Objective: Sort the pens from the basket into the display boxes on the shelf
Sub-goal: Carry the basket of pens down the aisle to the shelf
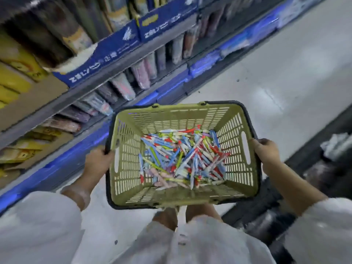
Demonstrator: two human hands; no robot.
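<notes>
White sleeves [38, 225] frame the lower view; beyond them both hands carry the basket [236, 161] above the aisle floor [285, 73]. Left hand [98, 162] is curled over the left rim, right hand [266, 151] curled over the right rim, each clamped on the edge. Risk: the basket appears tilted, so a slipping grip or further tilt would probably spill pens onto the floor. Pens [182, 159] lie in a loose, crossed heap on the basket bottom, mixed red, blue, green, yellow and pink. Blue display boxes [106, 52] sit on the shelf [91, 86] at left, well apart from the basket; sorting appears not yet started.
</notes>
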